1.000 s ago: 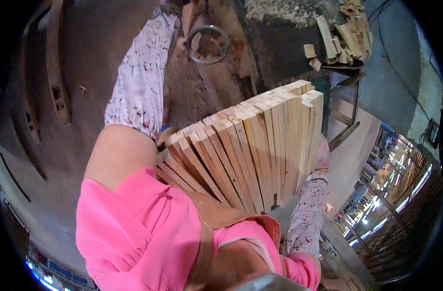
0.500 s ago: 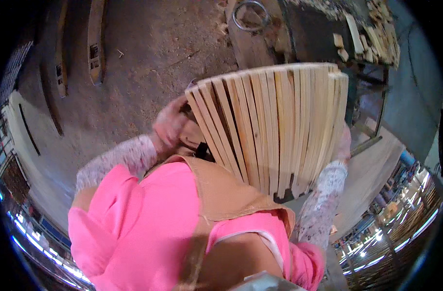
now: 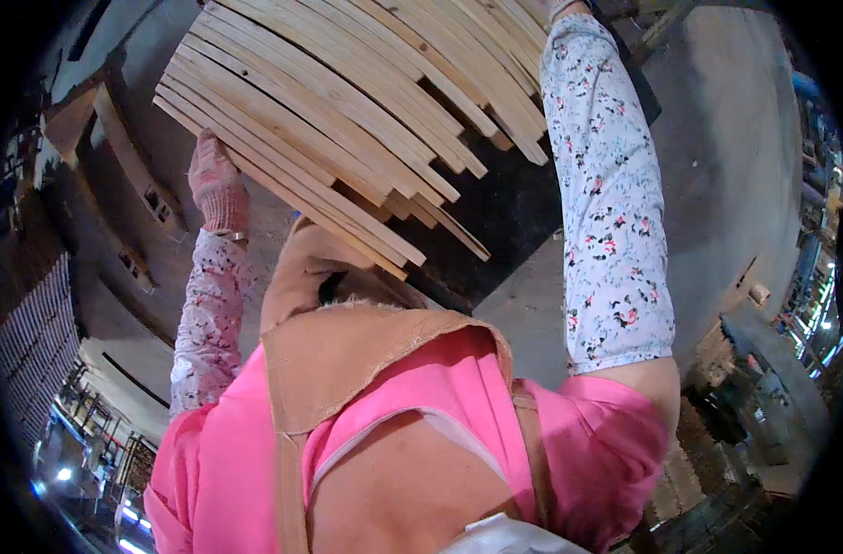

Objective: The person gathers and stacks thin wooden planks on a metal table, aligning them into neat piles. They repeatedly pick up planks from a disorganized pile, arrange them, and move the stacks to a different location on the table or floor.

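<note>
A wide bundle of pale wooden slats (image 3: pixel 348 111) spans the top of the head view, fanned out and tilted down toward the right. My left hand (image 3: pixel 216 185), in a pink glove, grips the bundle's left edge from below. My right arm in a floral sleeve (image 3: pixel 606 203) reaches up along the bundle's right side. My right hand (image 3: pixel 566 7) only just shows at the top edge, pressed against the slats. A brown apron (image 3: pixel 348 360) over a pink shirt fills the lower middle.
Curved wooden frame pieces (image 3: pixel 117 175) lie on the floor at the left. A stack of slats (image 3: pixel 34 342) stands further left. A grey concrete surface (image 3: pixel 735 138) stretches on the right, with dark machinery (image 3: pixel 745 406) at the lower right.
The bundle has swung from in front of my chest up toward the upper left. My left hand has shifted along its left edge, and my right arm has stretched upward.
</note>
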A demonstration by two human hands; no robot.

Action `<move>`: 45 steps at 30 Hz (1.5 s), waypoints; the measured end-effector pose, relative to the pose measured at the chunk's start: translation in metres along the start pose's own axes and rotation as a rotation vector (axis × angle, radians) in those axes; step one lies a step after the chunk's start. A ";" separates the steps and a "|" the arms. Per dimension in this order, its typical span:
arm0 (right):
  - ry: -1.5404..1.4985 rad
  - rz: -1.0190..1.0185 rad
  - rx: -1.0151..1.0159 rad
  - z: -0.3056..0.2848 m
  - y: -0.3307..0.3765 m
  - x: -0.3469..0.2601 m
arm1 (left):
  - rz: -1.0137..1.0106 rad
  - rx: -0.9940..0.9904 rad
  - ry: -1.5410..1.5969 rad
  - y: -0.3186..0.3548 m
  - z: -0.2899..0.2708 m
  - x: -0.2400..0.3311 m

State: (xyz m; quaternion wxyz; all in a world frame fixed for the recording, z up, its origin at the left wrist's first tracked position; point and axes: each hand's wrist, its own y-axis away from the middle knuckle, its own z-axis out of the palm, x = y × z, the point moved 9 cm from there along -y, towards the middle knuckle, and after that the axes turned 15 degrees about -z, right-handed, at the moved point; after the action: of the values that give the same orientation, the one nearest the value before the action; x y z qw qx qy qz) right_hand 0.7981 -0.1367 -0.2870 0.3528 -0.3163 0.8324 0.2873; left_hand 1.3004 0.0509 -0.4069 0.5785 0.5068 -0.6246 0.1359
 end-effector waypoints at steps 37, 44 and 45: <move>0.441 0.315 0.553 -0.054 0.100 0.235 | -0.158 -0.837 0.559 0.073 0.212 0.040; -0.440 0.103 0.636 -0.011 0.090 0.268 | -0.413 -0.805 0.615 0.088 0.210 0.032; -0.548 0.124 0.619 -0.006 0.086 0.272 | -0.540 -0.853 0.535 0.092 0.214 0.023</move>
State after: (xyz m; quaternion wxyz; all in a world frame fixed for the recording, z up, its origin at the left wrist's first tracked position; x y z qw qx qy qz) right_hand 0.5832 -0.1744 -0.4703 0.6218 -0.0564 0.7722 0.1175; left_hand 1.1071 -0.0803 -0.4115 0.8841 0.3180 -0.3041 -0.1572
